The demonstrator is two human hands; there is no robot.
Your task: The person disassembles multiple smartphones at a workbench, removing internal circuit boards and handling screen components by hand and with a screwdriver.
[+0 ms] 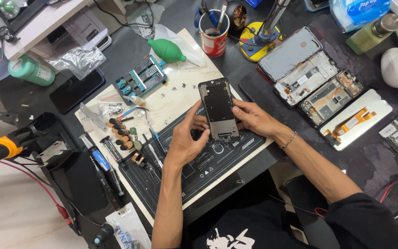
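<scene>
Phone frame (219, 109) gripped by both hands, left (187, 140) and right (253, 118); its lower edge seemingly hidden behind fingers.

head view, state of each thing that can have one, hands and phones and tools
left hand: gripping phone frame's left edge
right hand: gripping its right edge
phone frame: held above the mat, stripped, no screen
opened phones: lying in a row, insides showing
red cup: upright, holding tools
green blower: on its side
</scene>
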